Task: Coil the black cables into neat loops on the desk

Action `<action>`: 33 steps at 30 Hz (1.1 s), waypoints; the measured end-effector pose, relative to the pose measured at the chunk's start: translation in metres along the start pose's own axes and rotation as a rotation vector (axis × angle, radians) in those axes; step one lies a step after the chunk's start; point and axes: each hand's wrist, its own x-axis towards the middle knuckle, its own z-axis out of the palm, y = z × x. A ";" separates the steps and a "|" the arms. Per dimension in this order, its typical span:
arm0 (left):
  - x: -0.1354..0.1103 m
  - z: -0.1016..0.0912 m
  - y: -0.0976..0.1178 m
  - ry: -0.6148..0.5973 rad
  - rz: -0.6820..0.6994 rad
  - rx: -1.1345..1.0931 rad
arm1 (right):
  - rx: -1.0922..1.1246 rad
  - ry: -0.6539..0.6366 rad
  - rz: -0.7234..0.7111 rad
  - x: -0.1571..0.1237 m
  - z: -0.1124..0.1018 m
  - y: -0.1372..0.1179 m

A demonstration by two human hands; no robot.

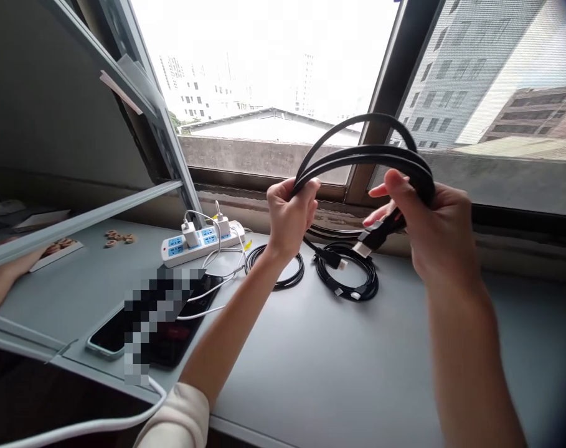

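A looped black HDMI cable (357,155) hangs in the air between my two hands, above the grey table. My left hand (292,214) is closed round the loops at their left end. At the right end my right hand (434,221) grips the bundle between thumb and palm, its other fingers partly spread. One plug (369,239) sticks out below my right hand, and the second plug (334,256) dangles lower between the hands. Behind them on the table lie two coiled black cables, the right coil (369,286) with its plugs showing and the left coil (292,280) partly behind my left wrist.
A white power strip (175,252) with two chargers stands near the window. White cords run to a phone (108,333) and a dark tablet (175,348), partly pixelated. A metal frame (170,137) rises at left. Beyond it, another person's arm (7,270) lies beside a small box (61,252).
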 end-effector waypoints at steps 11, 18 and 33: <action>0.020 -0.019 -0.038 -0.111 -0.221 0.179 | -0.319 -0.280 0.023 0.000 -0.009 0.009; 0.025 -0.022 -0.056 -0.170 -0.448 0.172 | -0.494 -0.076 -0.155 0.011 0.001 0.034; 0.012 -0.020 -0.099 -0.485 -0.603 0.761 | -0.306 -0.495 0.559 0.027 -0.041 0.122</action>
